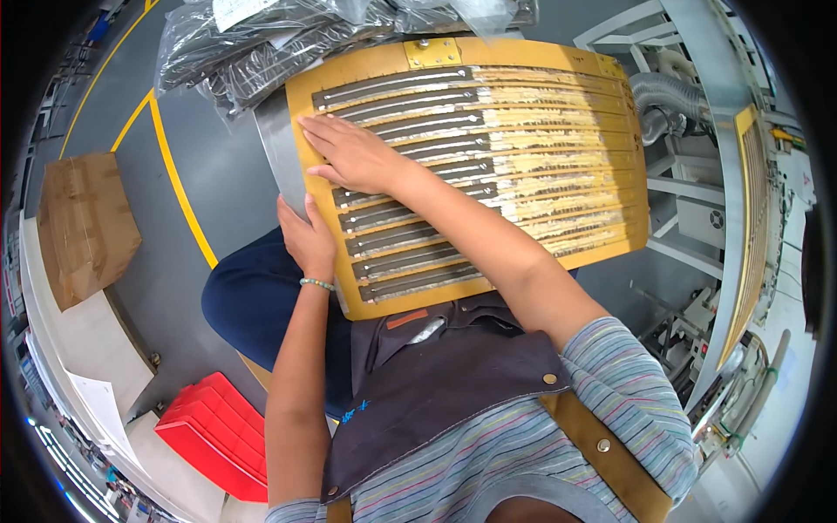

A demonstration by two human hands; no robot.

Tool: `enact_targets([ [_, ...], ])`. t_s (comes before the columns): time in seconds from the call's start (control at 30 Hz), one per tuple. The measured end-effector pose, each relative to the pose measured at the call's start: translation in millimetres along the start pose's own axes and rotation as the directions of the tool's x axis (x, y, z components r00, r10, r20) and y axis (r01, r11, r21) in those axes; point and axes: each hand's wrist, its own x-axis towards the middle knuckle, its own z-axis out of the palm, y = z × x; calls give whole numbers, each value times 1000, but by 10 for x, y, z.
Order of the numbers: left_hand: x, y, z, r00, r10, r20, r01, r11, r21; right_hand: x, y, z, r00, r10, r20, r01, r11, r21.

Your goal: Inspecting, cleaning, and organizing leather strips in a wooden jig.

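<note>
A yellow-tan board [593,253] with long parallel slots lies in front of my body, over my lap. Dark grey strips [410,257] sit in rows across its left half; the slots on the right half are lined with pale, patchy, frayed-looking residue. My right hand [353,155] rests flat on the left ends of the strips near the board's left edge, fingers stretched out and hiding some strip ends. Just below it, my left hand [309,240] lies at the board's left rim with its fingers extended and thumb up, holding nothing. A bead bracelet [318,284] circles the left wrist.
Clear plastic bags with dark contents [288,65] are piled beyond the board. A cardboard box [85,222] and a red bin [218,431] stand at left. White machine framing [684,187] and a grey flexible hose [667,91] are at right.
</note>
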Motion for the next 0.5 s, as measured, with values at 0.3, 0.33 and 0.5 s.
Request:
enact_targets([
  [0.3,-34,247,-121,995,-76,58,80,993,-82,-1327,429,-1214,967,193,167,-149,958,-246],
  [0.33,-37,203,-94,998,-55,26,56,998,-41,-1273,414,-1127,971,173,168,-127,959,-251],
  [0.5,-15,71,2,999,11,-33,-11,1000,13,-637,-9,-187,994,15,104,-1,992,-129],
])
